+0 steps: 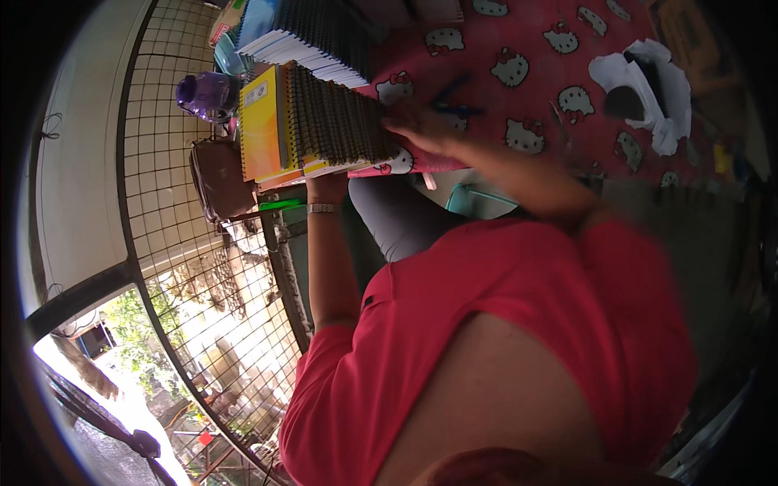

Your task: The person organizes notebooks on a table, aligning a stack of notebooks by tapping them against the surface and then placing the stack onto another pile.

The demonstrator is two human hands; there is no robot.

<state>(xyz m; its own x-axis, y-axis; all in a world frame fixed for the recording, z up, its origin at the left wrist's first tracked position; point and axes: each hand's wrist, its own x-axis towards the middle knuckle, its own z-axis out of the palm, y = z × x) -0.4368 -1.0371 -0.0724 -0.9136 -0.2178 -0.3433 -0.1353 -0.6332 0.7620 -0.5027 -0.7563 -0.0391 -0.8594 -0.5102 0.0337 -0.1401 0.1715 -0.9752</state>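
A row of spiral notebooks (340,121) stands packed on edge at the table's near left side, the outermost with a yellow-orange cover (263,130). My left hand (327,190) is at the near edge of this row, a metal watch band on its wrist; the notebooks hide its fingers. Against the right end of the row lies my right hand (417,128), slightly blurred, its fingers stretched toward the wire spirals. Behind this row is a second stack of spiral notebooks (312,44) with blue and white edges. A dark blue pen-like thing (455,99) lies on the cloth beyond my right hand.
A pink tablecloth (486,101) with cat faces covers the table. Crumpled white paper or plastic (660,101) lies at the right, near a cardboard box (693,40). A purple bottle (204,95) and a brown bag (220,180) are at the left, beside a wire mesh (166,130).
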